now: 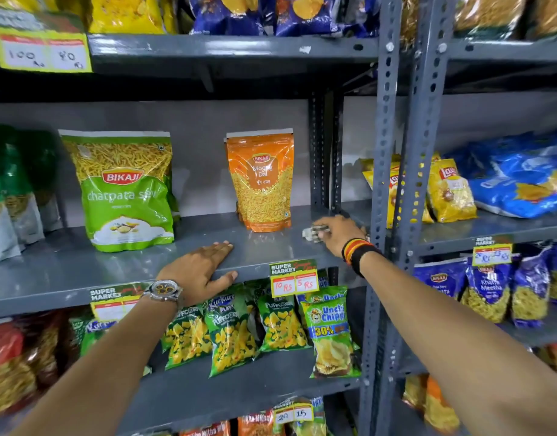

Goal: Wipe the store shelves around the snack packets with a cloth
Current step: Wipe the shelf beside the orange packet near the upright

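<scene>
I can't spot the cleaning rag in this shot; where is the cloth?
The cloth is bunched under the right hand on the middle shelf, right of centre, in front of the orange Moong Dal packet.

Two packets (pixel 126 190) (pixel 260 180) stand on the shelf (pixel 66 265), behind both hands (pixel 198 272) (pixel 337 232).

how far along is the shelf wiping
Done: nothing can be confirmed; the grey middle shelf shows no clear wiped patch. In hand: the right hand presses a cloth at the shelf's right end, beside the orange packet, while the left hand rests on the front edge. Left: around the green packet and the other shelves.
</scene>
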